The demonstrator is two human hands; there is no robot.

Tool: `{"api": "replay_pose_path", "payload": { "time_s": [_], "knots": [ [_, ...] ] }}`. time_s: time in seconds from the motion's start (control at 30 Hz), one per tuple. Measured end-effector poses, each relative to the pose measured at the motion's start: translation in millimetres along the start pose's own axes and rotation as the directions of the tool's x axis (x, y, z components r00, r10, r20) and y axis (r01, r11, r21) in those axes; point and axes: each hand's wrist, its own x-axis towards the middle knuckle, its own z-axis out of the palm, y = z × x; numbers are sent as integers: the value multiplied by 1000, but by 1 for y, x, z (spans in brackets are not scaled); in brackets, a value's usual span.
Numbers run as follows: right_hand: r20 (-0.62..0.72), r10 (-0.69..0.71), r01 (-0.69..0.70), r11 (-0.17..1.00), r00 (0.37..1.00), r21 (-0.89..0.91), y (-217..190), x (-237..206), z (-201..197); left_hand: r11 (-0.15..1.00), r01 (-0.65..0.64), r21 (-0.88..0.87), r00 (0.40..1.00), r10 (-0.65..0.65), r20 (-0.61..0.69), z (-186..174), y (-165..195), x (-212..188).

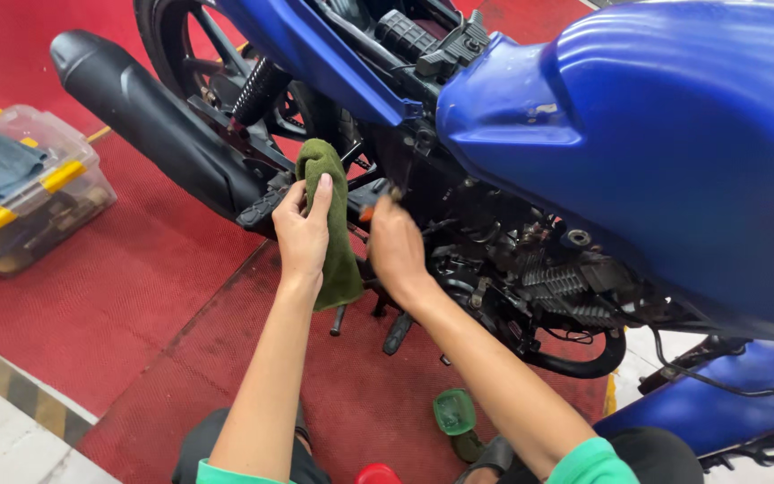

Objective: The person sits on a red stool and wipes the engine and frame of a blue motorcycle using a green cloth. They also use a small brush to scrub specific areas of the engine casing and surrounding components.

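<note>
A blue motorcycle (674, 143) stands in front of me on red matting, its engine (539, 278) exposed at centre. My left hand (302, 229) grips a dark green cloth (338, 260) and holds it against the frame beside the black exhaust pipe (154, 116). My right hand (394, 246) is closed around a small tool with an orange handle (367, 211), pressed into the bike's side just under the seat panel. The tool's tip is hidden behind the bike's parts.
A clear plastic toolbox (20, 193) with yellow latches sits at the left on the red mat (136, 296). A green cap-like object (454, 412) and a red object (376, 473) lie near my knees. Another blue panel (718, 394) is at lower right.
</note>
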Motion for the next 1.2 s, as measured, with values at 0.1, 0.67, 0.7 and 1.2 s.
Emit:
{"api": "replay_pose_path", "payload": {
  "time_s": [0.1,0.67,0.7,1.2],
  "knots": [
    [66,6,-1,997,998,-76,2,-3,7,999,21,-32,999,-20,30,2,2,-2],
    [-83,106,-91,981,991,169,-23,-31,-78,985,-112,129,994,111,18,-5,0,1],
    [-104,174,-147,963,979,226,-20,-59,-97,995,-69,71,997,68,21,-6,0,1],
    [338,918,-976,172,208,133,262,-382,-46,981,-191,16,953,182,240,-14,-33,10]
  ]
}}
